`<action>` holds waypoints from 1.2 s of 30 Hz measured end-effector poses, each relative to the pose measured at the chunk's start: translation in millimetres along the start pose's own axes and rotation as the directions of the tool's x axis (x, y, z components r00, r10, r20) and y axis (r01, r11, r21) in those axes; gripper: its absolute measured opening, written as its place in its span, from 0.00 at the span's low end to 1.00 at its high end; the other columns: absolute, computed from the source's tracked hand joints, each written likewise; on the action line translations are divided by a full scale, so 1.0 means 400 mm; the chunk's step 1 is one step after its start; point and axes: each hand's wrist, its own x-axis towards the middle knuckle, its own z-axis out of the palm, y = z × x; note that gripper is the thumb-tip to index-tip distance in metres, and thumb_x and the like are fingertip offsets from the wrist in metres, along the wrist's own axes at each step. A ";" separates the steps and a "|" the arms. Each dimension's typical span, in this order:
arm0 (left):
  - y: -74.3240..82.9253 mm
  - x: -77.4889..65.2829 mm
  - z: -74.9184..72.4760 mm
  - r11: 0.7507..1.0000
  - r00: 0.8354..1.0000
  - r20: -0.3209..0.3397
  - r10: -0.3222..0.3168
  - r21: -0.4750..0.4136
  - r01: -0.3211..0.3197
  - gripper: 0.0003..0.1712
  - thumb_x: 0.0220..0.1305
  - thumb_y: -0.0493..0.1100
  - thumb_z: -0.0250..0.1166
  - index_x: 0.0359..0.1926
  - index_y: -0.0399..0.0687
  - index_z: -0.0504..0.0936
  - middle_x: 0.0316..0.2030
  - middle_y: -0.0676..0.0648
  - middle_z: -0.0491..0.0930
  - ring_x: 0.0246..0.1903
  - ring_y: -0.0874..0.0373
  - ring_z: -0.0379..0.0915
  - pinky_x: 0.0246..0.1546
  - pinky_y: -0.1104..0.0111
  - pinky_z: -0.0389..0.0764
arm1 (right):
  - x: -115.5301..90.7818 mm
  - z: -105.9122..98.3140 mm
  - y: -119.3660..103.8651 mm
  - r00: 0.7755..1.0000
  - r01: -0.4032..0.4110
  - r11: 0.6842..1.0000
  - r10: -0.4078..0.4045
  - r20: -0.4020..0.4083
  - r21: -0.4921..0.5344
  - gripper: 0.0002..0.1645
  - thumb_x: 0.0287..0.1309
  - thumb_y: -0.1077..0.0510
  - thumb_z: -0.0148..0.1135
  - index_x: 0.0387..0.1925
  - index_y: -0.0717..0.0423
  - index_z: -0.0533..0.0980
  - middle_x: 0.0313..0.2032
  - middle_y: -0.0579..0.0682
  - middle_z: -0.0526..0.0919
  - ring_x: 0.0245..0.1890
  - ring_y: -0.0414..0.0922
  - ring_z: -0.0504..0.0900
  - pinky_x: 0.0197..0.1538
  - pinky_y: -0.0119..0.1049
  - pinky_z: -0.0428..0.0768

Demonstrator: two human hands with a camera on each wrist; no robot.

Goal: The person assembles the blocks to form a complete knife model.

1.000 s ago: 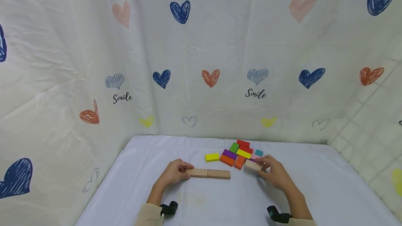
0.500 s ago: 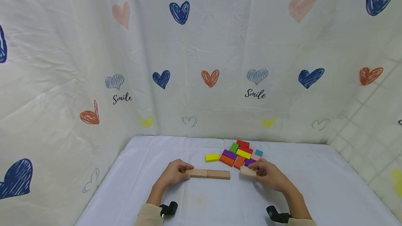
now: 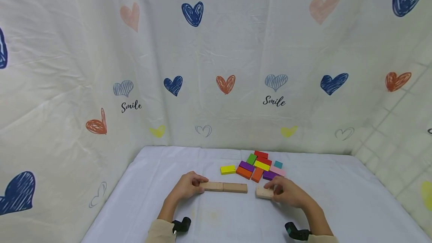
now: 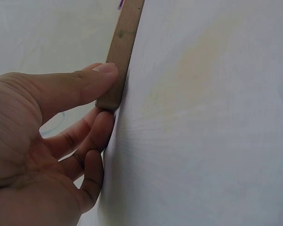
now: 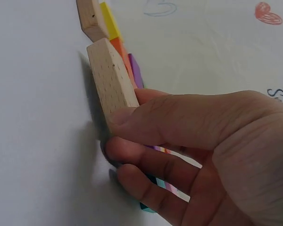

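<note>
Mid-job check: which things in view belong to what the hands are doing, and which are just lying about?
Seemingly in the job:
Loose plain block, pinched by the right hand
Two-block wooden row, its left end pinched by the left hand

Seemingly just lying about:
Coloured blocks farther back, in neither hand
Heart-print backdrop behind

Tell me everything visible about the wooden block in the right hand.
The wooden block is a pale, oblong piece with flat faces, apparently unpainted wood, flecked with small dark marks. The right hand pinches it near one end with thumb and fingers, hiding that end. It points roughly along the row of two wooden blocks, to the right of it, with a gap between. Whether its underside touches the white cloth can't be told.
</note>
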 end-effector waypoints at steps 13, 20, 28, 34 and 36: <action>0.003 0.002 -0.003 1.000 1.000 0.003 -0.013 -0.006 0.013 0.17 0.57 0.36 0.76 0.48 0.56 0.91 0.37 0.50 0.78 0.37 0.57 0.69 0.37 0.67 0.70 | 0.019 0.014 0.020 0.998 -0.007 1.000 0.007 -0.058 -0.006 0.22 0.56 0.62 0.73 0.54 0.53 0.83 0.36 0.49 0.80 0.35 0.46 0.75 0.35 0.32 0.80; 0.004 0.001 -0.002 1.000 1.000 0.003 -0.026 -0.007 0.026 0.17 0.57 0.37 0.76 0.48 0.57 0.91 0.37 0.51 0.77 0.37 0.57 0.69 0.37 0.67 0.70 | 0.035 0.027 0.021 0.998 0.007 1.000 -0.008 -0.066 -0.017 0.20 0.57 0.61 0.73 0.52 0.51 0.84 0.37 0.47 0.80 0.35 0.45 0.75 0.36 0.31 0.81; 0.004 0.000 -0.002 1.000 1.000 0.001 -0.023 0.009 0.023 0.17 0.57 0.36 0.76 0.48 0.56 0.91 0.37 0.50 0.77 0.37 0.57 0.69 0.37 0.67 0.69 | 0.044 0.037 0.010 0.997 -0.007 0.999 0.004 -0.078 -0.036 0.19 0.56 0.63 0.74 0.51 0.52 0.85 0.36 0.47 0.80 0.35 0.45 0.75 0.35 0.30 0.79; 0.003 0.001 -0.003 1.000 1.000 -0.001 -0.021 0.007 0.021 0.17 0.57 0.36 0.76 0.47 0.57 0.91 0.36 0.50 0.77 0.36 0.58 0.68 0.36 0.67 0.69 | 0.050 0.053 -0.007 0.993 -0.047 0.998 0.043 -0.114 -0.036 0.18 0.56 0.64 0.74 0.49 0.51 0.86 0.35 0.47 0.78 0.34 0.45 0.74 0.36 0.30 0.78; 0.004 0.002 -0.003 1.000 1.000 0.000 -0.027 0.008 0.027 0.17 0.57 0.37 0.76 0.48 0.57 0.91 0.37 0.51 0.77 0.37 0.58 0.68 0.37 0.68 0.69 | 0.051 0.057 -0.012 0.990 -0.059 0.997 0.054 -0.128 -0.040 0.18 0.55 0.64 0.74 0.49 0.50 0.86 0.35 0.47 0.77 0.34 0.44 0.74 0.36 0.31 0.78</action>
